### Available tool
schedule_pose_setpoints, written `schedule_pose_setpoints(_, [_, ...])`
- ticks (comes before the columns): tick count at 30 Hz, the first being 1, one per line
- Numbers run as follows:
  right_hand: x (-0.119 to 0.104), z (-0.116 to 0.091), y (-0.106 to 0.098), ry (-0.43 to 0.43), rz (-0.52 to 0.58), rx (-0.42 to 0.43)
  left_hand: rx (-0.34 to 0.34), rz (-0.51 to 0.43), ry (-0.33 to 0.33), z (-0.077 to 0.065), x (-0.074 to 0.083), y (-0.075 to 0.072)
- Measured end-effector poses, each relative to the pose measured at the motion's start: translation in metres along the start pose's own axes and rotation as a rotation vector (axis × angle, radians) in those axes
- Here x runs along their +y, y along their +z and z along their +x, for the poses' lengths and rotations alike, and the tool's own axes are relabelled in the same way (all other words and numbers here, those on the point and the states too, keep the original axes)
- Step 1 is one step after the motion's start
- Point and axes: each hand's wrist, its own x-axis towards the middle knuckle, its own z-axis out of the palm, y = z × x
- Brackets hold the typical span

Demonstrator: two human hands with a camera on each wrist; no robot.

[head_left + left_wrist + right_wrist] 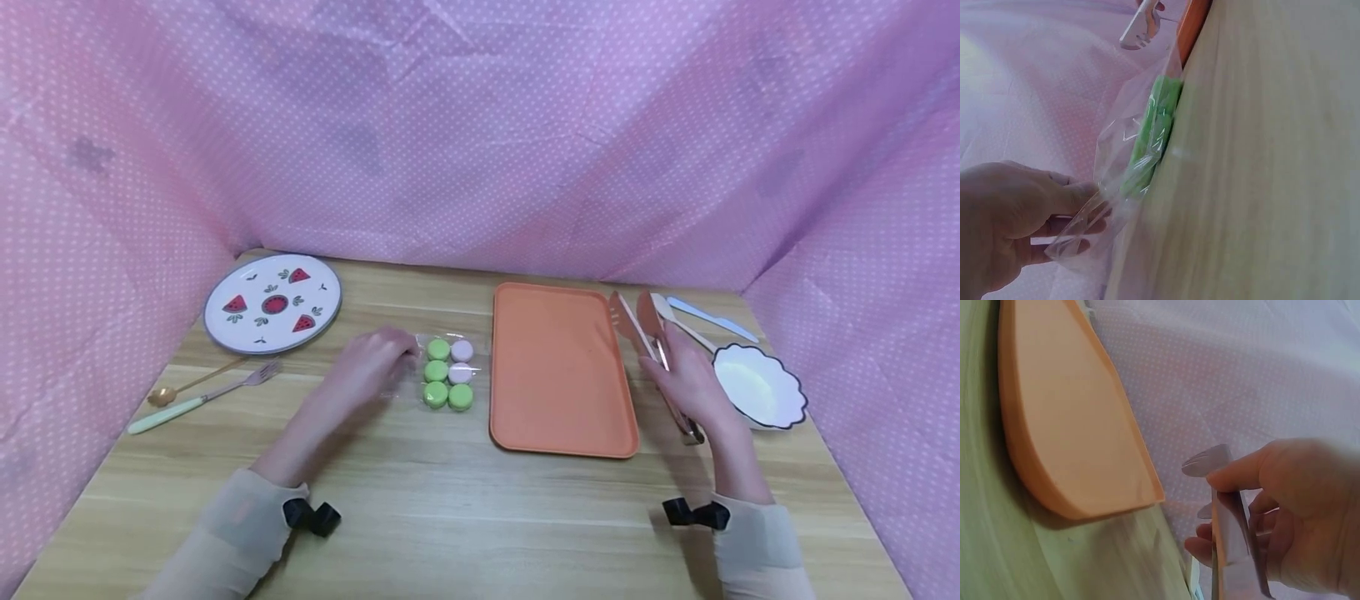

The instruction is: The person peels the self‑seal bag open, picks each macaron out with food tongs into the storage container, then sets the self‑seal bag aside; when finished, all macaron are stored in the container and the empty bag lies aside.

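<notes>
Left of the orange tray lies a clear plastic bag (1116, 156) with several green macarons (436, 372) and a few pale purple macarons (462, 351) inside. My left hand (372, 360) pinches the bag's open-looking edge between thumb and fingers, as the left wrist view shows. Metal serving tongs (637, 327) are in my right hand (686, 375), its thumb on one arm and fingers on the other. Their tips are spread apart and hang by the right edge of the orange tray (558, 375); nothing shows between them.
A watermelon-patterned plate (322, 287) stands at the back left, with a gold spoon (162, 397) and a green-handled fork (176, 411) in front. To the right lie a scalloped white bowl (759, 385), a blue knife (711, 317) and a pale utensil (693, 333). Pink dotted cloth surrounds the table.
</notes>
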Motion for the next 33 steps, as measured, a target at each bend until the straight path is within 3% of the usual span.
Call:
schedule_pose_setpoints(5, [-0.011, 0.003, 0.001, -0.008, 0.002, -0.003, 0.002, -0.022, 0.018, 0.002, 0.000, -0.007])
schedule_pose_setpoints(11, [-0.037, 0.014, 0.006, -0.088, 0.013, 0.005, -0.026, -0.069, 0.050, 0.002, -0.004, -0.013])
schedule_pose_setpoints(18, [-0.072, 0.027, 0.015, -0.113, 0.087, -0.072, -0.057, -0.107, 0.047, 0.002, -0.011, -0.019])
schedule_pose_setpoints(26, [-0.110, 0.040, 0.023, -0.182, 0.081, -0.139, -0.074, -0.081, 0.042, 0.001, -0.018, -0.025])
schedule_pose_setpoints(33, [-0.125, 0.044, 0.031, -0.218, 0.090, -0.188, -0.051, -0.026, 0.065, -0.001, -0.021, -0.025])
